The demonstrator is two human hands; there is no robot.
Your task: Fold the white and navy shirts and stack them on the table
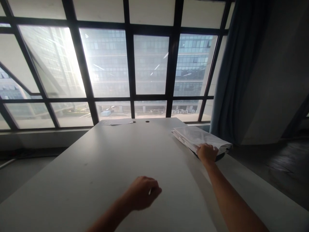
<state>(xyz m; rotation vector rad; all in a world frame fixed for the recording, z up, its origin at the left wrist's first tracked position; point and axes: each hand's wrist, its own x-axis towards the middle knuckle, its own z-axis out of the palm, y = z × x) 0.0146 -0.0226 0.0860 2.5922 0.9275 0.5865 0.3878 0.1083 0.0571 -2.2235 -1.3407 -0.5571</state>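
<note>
On the right side of the white table lies a folded white bundle (198, 135), layered and creased like cloth or thin plastic; which of these I cannot tell. My right hand (207, 153) is closed on its near edge, with the thumb side toward the table. Something dark (220, 157) shows under that edge, partly hidden by the hand. Above the middle of the table my left hand (145, 193) is held with curled fingers, thumb and forefinger close together. Nothing shows in it.
The white table (116, 161) stretches forward to a large black-framed window (130, 64). A few flat white sheets (116, 122) lie at its far left edge, beside two dark round holes. A blue curtain (234, 80) and a pillar stand at the right.
</note>
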